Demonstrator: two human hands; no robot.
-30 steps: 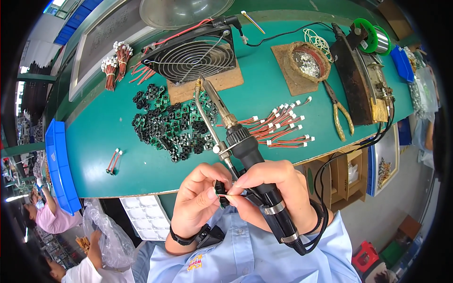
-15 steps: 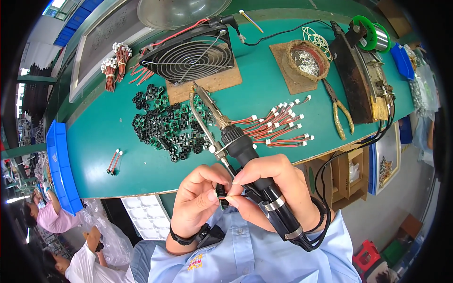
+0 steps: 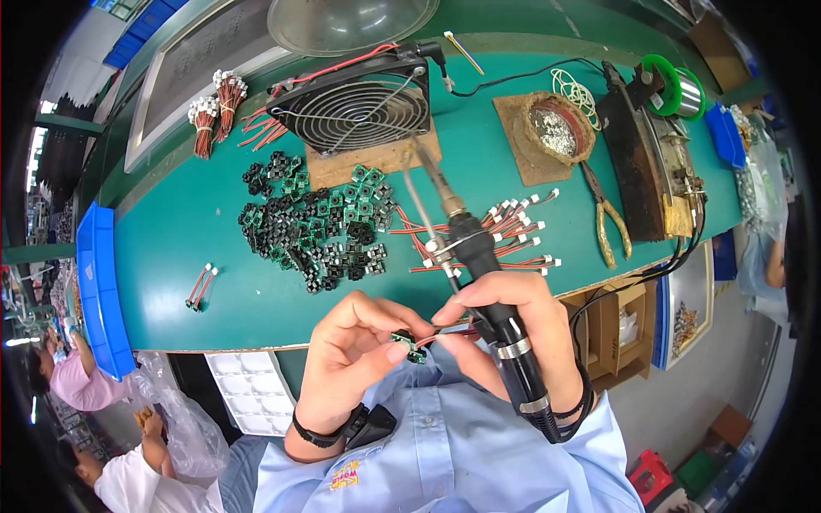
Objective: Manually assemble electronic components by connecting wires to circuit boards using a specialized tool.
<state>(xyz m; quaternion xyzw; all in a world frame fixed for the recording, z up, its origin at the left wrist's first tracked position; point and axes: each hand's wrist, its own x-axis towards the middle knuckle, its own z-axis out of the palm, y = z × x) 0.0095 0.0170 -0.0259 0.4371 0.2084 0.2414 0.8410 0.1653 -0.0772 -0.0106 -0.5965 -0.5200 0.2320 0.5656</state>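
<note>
Your left fingers [image 3: 382, 361] pinch a partly covered board [image 3: 416, 353]; your right fingers [image 3: 505, 291] hold a soldering iron [image 3: 474, 244] and wires [image 3: 434, 337], ends hidden

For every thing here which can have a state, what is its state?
Left hand, pinching a small green board
Right hand, gripping the soldering iron, pinching red wire
Soldering iron, held up; heat unclear
Pliers, lying, handles apart
Bowl, open, holding silvery bits
Wire bundles, tied
Fan, tilted; spinning or not, unclear
</note>
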